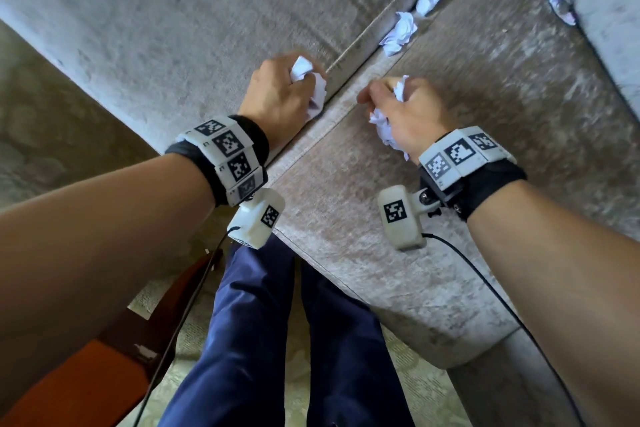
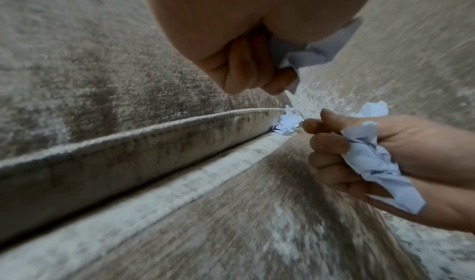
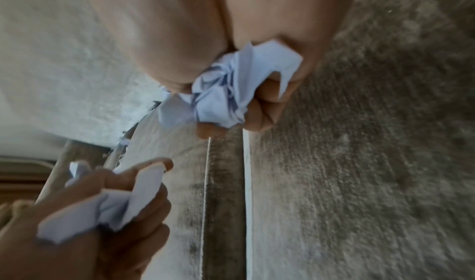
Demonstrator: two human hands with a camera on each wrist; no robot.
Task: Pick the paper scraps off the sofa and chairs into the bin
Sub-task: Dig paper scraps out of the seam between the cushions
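Hovering over the sofa point(image 1: 450, 184), crumpled paper is gripped in the left hand point(image 1: 277, 94) and more paper in the right hand point(image 1: 412, 114). Farther along the seam, loose paper scraps point(image 1: 401, 32) are seen.

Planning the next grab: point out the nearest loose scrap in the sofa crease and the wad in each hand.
nearest loose scrap point(image 1: 398, 32), head view, crumpled middle.
left hand's wad point(image 1: 313, 87), head view, exposed fold.
right hand's wad point(image 3: 221, 97), right wrist view, crumpled centre.
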